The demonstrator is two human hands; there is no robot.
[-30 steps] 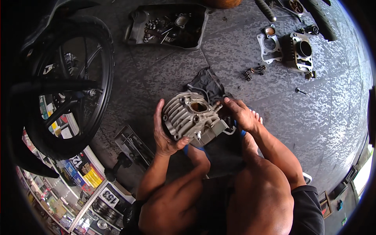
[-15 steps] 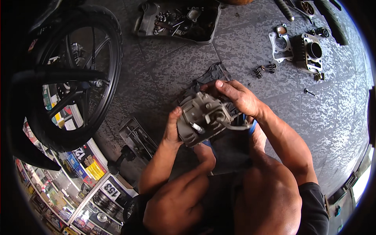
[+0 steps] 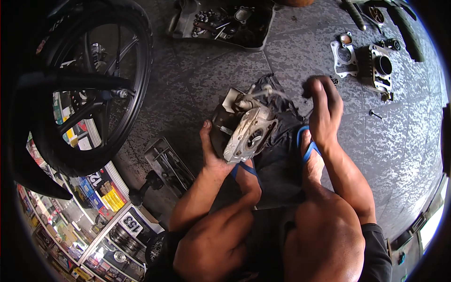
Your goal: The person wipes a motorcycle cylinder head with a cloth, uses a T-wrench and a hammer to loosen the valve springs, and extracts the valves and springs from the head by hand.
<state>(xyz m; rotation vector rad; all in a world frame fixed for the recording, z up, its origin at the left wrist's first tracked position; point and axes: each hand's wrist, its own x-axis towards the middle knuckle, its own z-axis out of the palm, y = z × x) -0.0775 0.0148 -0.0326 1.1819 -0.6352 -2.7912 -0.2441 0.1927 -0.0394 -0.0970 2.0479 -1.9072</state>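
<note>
Two hands show: the left hand (image 3: 213, 159) clamps a metal cylinder head (image 3: 251, 128) at frame centre, most fingers hidden behind. Right of centre, the right hand (image 3: 326, 113) is apart from it, blurred; whether its grip is closed I cannot tell. The top edge cuts off a black tray (image 3: 244, 45).

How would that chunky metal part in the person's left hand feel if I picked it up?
The metal part would probably feel rigid, since its walls look thick and cast. It may be fairly heavy for its size, though its openings suggest it isn't solid. It might rock on some sides if set down, as a stubby fitting juts out.
</note>
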